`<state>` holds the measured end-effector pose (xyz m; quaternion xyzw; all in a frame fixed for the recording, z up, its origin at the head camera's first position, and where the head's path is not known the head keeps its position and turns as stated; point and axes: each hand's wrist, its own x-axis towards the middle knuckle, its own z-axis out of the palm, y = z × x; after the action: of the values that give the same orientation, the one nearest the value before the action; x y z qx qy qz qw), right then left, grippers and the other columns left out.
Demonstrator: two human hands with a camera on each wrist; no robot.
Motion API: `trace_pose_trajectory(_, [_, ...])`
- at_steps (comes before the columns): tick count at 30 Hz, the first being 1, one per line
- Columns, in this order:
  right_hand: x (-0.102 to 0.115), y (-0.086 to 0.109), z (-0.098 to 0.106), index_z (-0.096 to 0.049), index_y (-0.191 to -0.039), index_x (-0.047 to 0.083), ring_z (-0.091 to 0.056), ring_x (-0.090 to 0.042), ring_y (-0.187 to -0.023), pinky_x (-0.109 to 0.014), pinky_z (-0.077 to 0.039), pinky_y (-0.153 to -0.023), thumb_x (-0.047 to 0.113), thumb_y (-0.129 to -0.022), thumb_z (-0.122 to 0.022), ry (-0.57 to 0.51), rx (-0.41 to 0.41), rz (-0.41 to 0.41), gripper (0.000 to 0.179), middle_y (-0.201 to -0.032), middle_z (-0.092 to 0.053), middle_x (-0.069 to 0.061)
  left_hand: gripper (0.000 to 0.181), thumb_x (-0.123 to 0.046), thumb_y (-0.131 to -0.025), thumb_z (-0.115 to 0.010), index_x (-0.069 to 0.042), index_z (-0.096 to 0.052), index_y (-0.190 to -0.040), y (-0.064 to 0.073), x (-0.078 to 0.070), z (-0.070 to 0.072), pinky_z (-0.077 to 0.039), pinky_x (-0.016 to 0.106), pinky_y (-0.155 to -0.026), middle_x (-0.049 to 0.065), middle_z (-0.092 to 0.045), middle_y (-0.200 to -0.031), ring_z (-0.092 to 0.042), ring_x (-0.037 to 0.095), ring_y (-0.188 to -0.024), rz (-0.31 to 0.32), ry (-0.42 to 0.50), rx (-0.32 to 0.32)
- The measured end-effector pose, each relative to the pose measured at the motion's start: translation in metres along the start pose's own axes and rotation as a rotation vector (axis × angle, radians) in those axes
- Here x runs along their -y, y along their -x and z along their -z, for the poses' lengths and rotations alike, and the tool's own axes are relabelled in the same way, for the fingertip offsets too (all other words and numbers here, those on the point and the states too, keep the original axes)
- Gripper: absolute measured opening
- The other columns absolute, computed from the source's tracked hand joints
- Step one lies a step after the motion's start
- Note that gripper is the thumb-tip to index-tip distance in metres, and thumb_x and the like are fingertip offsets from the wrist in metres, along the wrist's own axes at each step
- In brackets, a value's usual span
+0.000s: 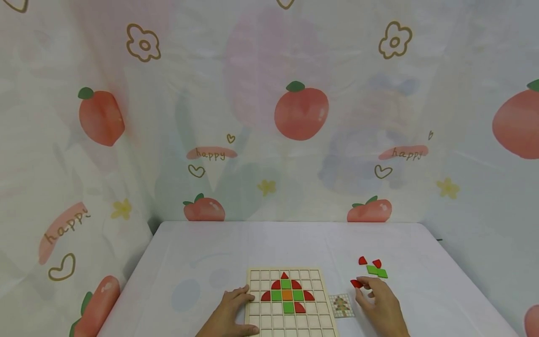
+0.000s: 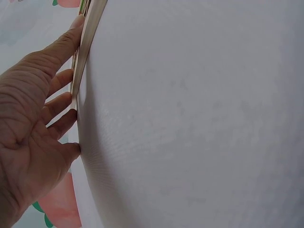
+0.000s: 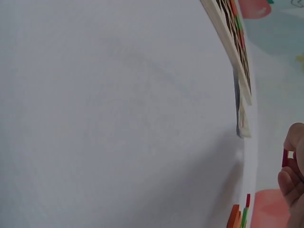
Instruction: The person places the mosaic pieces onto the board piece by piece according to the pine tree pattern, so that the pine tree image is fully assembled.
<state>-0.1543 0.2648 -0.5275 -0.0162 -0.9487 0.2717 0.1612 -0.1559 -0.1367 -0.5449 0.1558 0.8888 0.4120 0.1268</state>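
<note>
A wooden grid board [image 1: 255, 321] lies on the table, bearing a pattern of red, green and orange tiles [image 1: 287, 295]. My left hand [image 1: 230, 312] rests along the board's left edge; in the left wrist view its extended fingers [image 2: 61, 104] touch the wooden rim. To the right of the board, my right hand [image 1: 381, 304] pinches a red quarter-round tile [image 1: 356, 283] between thumb and fingers, above the table. That tile shows edge-on in the right wrist view, where the right hand [image 3: 295, 166] is partly cut off. A small pattern card [image 1: 342, 305] lies between the board and this hand.
Beyond the right hand lie two loose red tiles [image 1: 362, 260] and green tiles [image 1: 376, 271]. A white cloth covers the table [image 1: 202, 262]. Printed curtains [image 1: 252, 187] stand behind it and at both sides.
</note>
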Motion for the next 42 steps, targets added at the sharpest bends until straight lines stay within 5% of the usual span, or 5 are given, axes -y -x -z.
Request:
trace_pose_trajectory(9, [0.025, 0.007, -0.013, -0.072, -0.112, 0.004, -0.06, -0.017, -0.085, -0.024, -0.054, -0.066, 0.003, -0.083, -0.08, -0.059, -0.095, 0.111, 0.03, -0.098, -0.068, -0.001, 0.07, -0.044, -0.075, -0.09, -0.014, -0.064, -0.133, 0.0, 0.003, -0.001, -0.016, 0.079, -0.114, 0.019, -0.045, -0.156, -0.029, 0.056, -0.145, -0.023, 0.014, 0.001])
trace_pose_trajectory(19, [0.057, 0.015, -0.024, -0.071, -0.115, 0.007, -0.056, -0.012, -0.083, -0.024, -0.053, -0.069, 0.008, -0.086, -0.078, -0.119, 0.009, 0.025, 0.03, -0.099, -0.067, 0.0, 0.069, -0.044, -0.075, -0.09, -0.015, -0.064, -0.133, 0.0, 0.002, -0.001, -0.017, 0.079, -0.113, 0.019, -0.045, -0.156, -0.028, 0.057, -0.145, -0.028, 0.013, 0.001])
trace_pose_trajectory(27, [0.077, 0.024, -0.041, -0.073, -0.106, 0.012, -0.055, -0.005, -0.081, -0.021, -0.054, -0.068, 0.003, -0.083, -0.08, -0.164, 0.001, 0.139, 0.026, -0.097, -0.067, 0.008, 0.07, -0.044, -0.075, -0.09, -0.014, -0.064, -0.133, 0.001, 0.003, -0.002, -0.018, 0.079, -0.113, 0.019, -0.045, -0.156, -0.03, 0.057, -0.145, -0.042, 0.003, -0.008])
trace_pose_trajectory(42, [0.1, 0.019, -0.056, -0.07, -0.112, 0.014, -0.058, -0.006, -0.091, -0.026, -0.056, -0.076, 0.014, -0.094, -0.074, -0.25, 0.348, 0.509, 0.018, -0.105, -0.067, 0.008, 0.07, -0.045, -0.076, -0.09, -0.013, -0.064, -0.133, 0.001, 0.003, 0.0, -0.018, 0.079, -0.113, 0.02, -0.046, -0.155, -0.031, 0.056, -0.144, -0.053, 0.004, -0.005])
